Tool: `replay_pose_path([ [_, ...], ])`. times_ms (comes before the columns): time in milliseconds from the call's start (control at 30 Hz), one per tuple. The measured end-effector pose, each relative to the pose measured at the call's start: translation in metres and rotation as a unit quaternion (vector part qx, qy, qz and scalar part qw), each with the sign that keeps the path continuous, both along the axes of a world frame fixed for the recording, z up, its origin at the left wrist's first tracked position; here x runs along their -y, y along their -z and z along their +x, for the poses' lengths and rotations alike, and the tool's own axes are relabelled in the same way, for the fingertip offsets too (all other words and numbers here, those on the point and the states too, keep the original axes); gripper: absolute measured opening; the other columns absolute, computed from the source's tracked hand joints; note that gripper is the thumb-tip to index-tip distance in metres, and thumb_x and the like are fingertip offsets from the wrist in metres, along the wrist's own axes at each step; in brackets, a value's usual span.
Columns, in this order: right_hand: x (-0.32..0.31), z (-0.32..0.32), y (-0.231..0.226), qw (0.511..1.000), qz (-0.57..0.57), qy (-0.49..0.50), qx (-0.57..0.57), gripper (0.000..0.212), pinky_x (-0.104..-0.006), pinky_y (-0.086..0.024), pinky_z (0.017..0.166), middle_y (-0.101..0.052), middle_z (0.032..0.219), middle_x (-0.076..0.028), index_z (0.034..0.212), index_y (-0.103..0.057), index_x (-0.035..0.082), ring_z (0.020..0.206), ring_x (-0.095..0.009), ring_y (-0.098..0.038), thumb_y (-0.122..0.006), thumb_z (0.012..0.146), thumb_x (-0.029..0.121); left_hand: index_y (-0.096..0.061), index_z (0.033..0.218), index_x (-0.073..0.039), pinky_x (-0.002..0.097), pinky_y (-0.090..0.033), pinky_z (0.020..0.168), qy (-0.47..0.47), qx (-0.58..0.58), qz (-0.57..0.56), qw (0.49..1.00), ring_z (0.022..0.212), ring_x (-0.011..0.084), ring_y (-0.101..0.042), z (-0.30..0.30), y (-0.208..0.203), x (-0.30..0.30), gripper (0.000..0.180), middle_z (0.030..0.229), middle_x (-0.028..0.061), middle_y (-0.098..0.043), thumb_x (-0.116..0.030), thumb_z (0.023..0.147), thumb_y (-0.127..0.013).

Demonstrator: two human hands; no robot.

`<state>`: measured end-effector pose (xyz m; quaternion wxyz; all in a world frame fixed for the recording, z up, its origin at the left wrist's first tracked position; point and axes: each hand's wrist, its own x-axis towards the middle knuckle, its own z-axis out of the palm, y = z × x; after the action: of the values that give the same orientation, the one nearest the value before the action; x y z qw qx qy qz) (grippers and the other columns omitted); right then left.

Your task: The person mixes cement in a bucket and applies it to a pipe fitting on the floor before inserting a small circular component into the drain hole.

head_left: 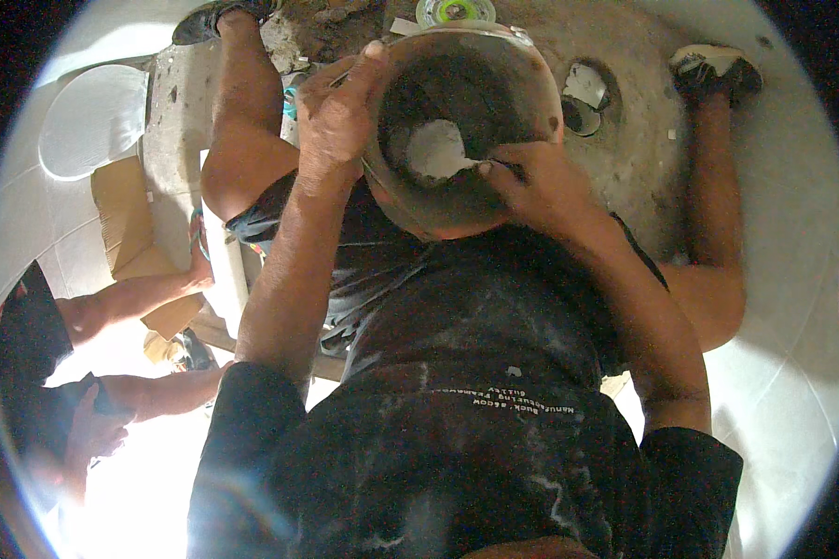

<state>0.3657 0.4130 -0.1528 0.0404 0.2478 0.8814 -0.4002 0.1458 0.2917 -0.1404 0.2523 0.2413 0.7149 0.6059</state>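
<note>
My left hand (340, 116) is closed around the left rim of a round, dark bucket (494, 70), thumb on top. The bucket is tilted so that its smeared, dusty inside faces me, above my lap. Within it is a trowel (435, 151) with a pale, rounded blade and a thin neck. My right hand (541, 182) is closed on the trowel's handle, which the fingers mostly hide. That hand sits over the bucket's right side. Whether the blade touches the bucket's inner wall, I cannot tell.
Beyond the bucket is a round tub with a yellow-green ring (457, 11). A hole with a pipe opening (583, 116) lies right of it in the rough floor. Folded cardboard (126, 219) and a pale round disc (93, 121) are at left, near another person's arms and legs (112, 307).
</note>
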Motion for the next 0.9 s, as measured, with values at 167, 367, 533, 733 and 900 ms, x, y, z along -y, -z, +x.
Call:
replay_pose_path([
  [167,-0.006,-0.002,-0.036,0.985,0.132,0.074,0.087,0.034,-0.0528,-0.055,0.077,-0.072,0.1,-0.022,0.11,-0.07,0.005,0.086,-0.045,-0.069,-0.058,0.099,0.035,-0.074,0.104,0.005,0.029,-0.05,0.076,-0.055,0.055,-0.08,0.994,0.082,0.0132,-0.061,-0.009,-0.002,0.001,0.045,0.092,0.0067,-0.071,-0.038,0.093,-0.072],
  [367,-0.008,-0.023,-0.017,0.968,0.232,0.037,0.087,0.031,-0.054,-0.056,0.071,-0.072,0.091,-0.021,0.105,-0.069,0.006,0.082,-0.042,-0.07,-0.056,0.1,0.034,-0.074,0.104,0.005,0.0291,-0.049,0.074,-0.06,0.063,-0.052,0.995,0.08,0.0132,-0.06,0.005,-0.006,-0.003,0.046,0.091,0.0068,-0.071,-0.039,0.093,-0.071],
  [533,-0.006,-0.032,-0.021,0.988,0.134,0.06,0.048,0.033,-0.0517,-0.056,0.074,-0.072,0.091,-0.022,0.102,-0.073,0.005,0.084,-0.044,-0.069,-0.057,0.099,0.033,-0.073,0.107,0.007,0.0289,-0.049,0.074,-0.065,0.022,-0.067,0.995,0.08,0.0131,-0.059,0.004,-0.011,-0.002,0.048,0.09,0.007,-0.07,-0.04,0.093,-0.071],
  [733,0.0,-0.012,-0.012,0.998,0.008,0.065,-0.024,0.036,-0.0506,-0.054,0.081,-0.072,0.092,-0.024,0.101,-0.074,0.003,0.089,-0.044,-0.069,-0.057,0.099,0.035,-0.072,0.104,0.008,0.0286,-0.049,0.075,-0.049,-0.01,-0.036,0.998,0.083,0.0143,-0.06,-0.005,0.002,-0.001,0.043,0.092,0.0074,-0.07,-0.034,0.095,-0.069],
  [900,-0.004,0.029,-0.047,0.982,-0.123,0.139,-0.03,0.035,-0.0393,-0.052,0.086,-0.073,0.099,-0.016,0.116,-0.068,-0.002,0.087,-0.026,-0.069,-0.065,0.097,0.028,-0.073,0.107,0.005,0.0305,-0.052,0.084,-0.017,-0.224,-0.171,0.959,0.093,0.0161,-0.065,-0.044,0.044,0.019,0.035,0.103,0.0083,-0.073,-0.028,0.098,-0.067],
])
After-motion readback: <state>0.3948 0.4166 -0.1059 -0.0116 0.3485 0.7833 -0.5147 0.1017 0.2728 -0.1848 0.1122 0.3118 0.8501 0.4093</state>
